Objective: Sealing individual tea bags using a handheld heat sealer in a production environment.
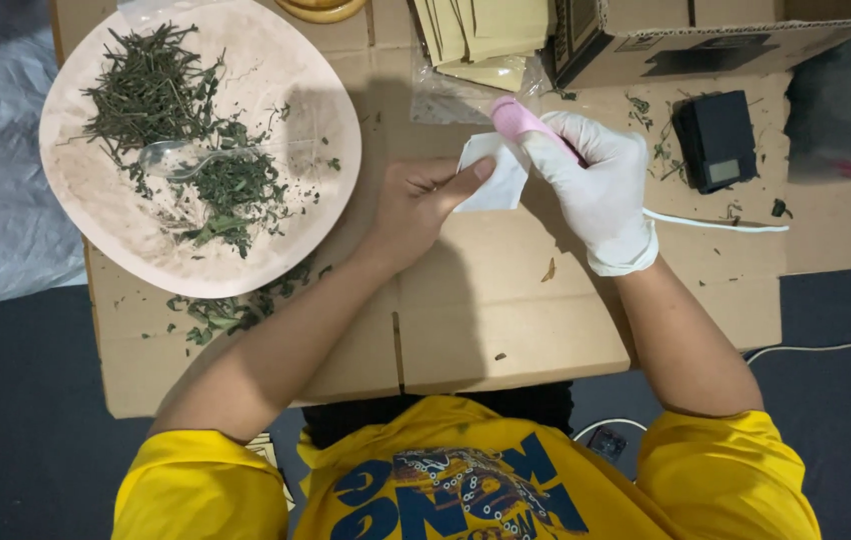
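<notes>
Fingers of the bare left hand (416,205) pinch a white sachet (494,176) over the cardboard counter (506,310) — the gloved right hand (598,185) closes on a pink tool (518,118) (perhaps a sealer) touching its top edge. Left sits a plate (321,95) of dried leaves (186,130) with a spoon (181,160); right, a black scale (716,140).

A pale plate (321,120) of dried green leaves (161,95) is sitting on the cardboard worktop (506,320); a small black scale (716,140) is lying well apart.
</notes>
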